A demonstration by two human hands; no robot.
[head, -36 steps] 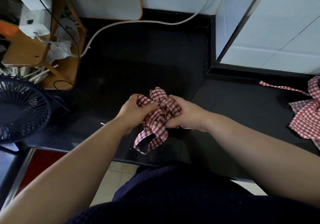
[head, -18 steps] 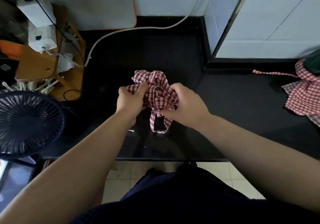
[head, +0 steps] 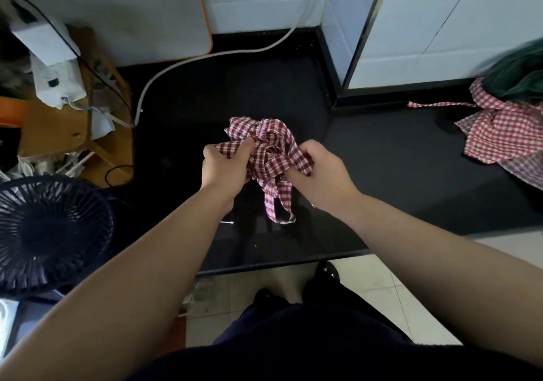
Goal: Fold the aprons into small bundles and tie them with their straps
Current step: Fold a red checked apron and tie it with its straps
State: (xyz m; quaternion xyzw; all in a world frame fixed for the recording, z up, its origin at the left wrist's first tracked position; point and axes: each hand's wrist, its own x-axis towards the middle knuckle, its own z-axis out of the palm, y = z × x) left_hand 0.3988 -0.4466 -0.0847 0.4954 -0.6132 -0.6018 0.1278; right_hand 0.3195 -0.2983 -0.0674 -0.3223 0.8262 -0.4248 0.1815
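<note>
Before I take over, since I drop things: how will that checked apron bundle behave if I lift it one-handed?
Probably floppy: the checked apron bundle crumples between the left hand and right hand. Its strap loop dangles, so it likely unravels if released. Looks light, thin cloth.

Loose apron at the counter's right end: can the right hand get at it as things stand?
Probably, once freed: the right hand grips the bundle with the left hand, but nothing stands on the black counter between it and the loose apron.
</note>
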